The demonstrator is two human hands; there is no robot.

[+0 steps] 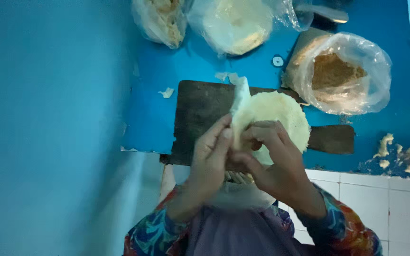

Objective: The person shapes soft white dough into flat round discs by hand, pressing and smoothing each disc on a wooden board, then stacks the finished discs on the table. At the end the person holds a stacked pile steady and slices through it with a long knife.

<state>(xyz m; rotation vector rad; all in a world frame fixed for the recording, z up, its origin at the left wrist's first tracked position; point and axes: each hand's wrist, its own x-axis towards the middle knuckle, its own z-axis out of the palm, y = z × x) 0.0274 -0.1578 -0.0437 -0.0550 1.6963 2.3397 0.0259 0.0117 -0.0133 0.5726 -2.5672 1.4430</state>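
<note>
Wrapper [274, 114], a thin pale round, lies partly on my dark board [200, 109] at the centre. My left hand [210, 159] at seven o'clock pinches its folded edge, fingers closed flat on it. My right hand [274, 163] at five o'clock curls over the sheet's near rim, gripping, I think. Plastic bag of brown crumbs [342, 73] sits at two o'clock.

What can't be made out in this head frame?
- Near edge of the thin round wrapper: covered by the left hand and right hand.
- Anything inside the fold: hidden by the fingers.
- Two clear bags at the top: cut off by the frame edge, contents blurred.
- Dark cutting board: near side hidden behind the hands.
- Small white round thing on the blue table: too small to identify.
</note>
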